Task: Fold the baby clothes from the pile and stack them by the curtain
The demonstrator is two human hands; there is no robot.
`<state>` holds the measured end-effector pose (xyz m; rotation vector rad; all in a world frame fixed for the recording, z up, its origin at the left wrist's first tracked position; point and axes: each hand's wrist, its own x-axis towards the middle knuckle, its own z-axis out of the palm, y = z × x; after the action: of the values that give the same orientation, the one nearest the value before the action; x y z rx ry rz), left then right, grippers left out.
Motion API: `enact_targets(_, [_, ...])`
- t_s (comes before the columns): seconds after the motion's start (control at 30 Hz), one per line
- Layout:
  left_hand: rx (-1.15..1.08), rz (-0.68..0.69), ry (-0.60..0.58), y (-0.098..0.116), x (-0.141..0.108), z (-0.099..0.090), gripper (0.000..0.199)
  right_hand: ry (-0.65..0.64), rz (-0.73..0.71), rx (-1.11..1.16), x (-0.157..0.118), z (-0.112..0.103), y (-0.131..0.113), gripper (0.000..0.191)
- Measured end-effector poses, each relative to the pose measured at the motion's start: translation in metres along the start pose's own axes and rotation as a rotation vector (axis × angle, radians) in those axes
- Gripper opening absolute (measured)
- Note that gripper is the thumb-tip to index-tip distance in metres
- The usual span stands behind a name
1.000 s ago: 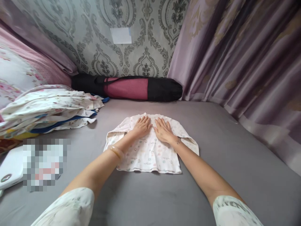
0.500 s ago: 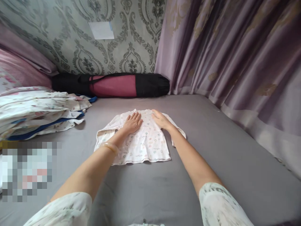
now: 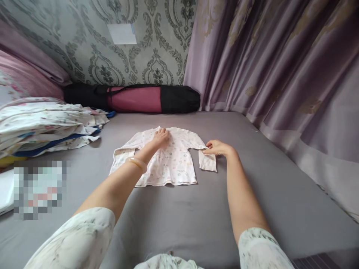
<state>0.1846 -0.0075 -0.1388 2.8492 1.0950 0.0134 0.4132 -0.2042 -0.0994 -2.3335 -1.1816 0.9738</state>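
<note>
A small white patterned shirt (image 3: 176, 160) lies spread on the grey sheet (image 3: 168, 213), its neckline away from me and both sleeves bent downward. My left hand (image 3: 162, 137) rests on the shirt near the neckline, palm down, its fingers slightly blurred. At the bend of the right-side sleeve (image 3: 208, 161), my right hand (image 3: 214, 147) pinches the fabric between thumb and fingers. A pale bangle (image 3: 137, 163) circles my left wrist.
A heap of patterned clothes (image 3: 47, 123) lies at the left. Against the wall rests a black and pink long bag (image 3: 134, 100). Purple curtains (image 3: 266, 67) hang down the right side. A pixelated patch covers something at the lower left.
My right hand has moved from the shirt's upper part out to the right-side sleeve and closed on it. My left hand has shifted slightly up toward the neckline. The view has shifted a little.
</note>
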Motion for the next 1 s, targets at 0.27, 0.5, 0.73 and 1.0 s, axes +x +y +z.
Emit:
enact_targets(0.27, [-0.222,0.378,0.205,0.055,0.041,0.032,0.045,0.059,0.01,-0.153,0.011,0.008,0.003,0.03])
enact_targets(0.5, [-0.22,0.288,0.212,0.065,0.045,0.049,0.047,0.057,-0.042,-0.148,0.017,0.011,0.008,0.027])
enact_targets(0.73, [-0.203,0.245,0.201,0.068,0.039,0.047,0.049,0.577,-0.212,-0.475,-0.012,-0.002,-0.013,0.035])
enact_targets(1.0, [-0.179,0.221,0.166,0.073,0.033,0.042,0.054,0.088,-0.042,-0.308,-0.04,-0.036,-0.001,0.026])
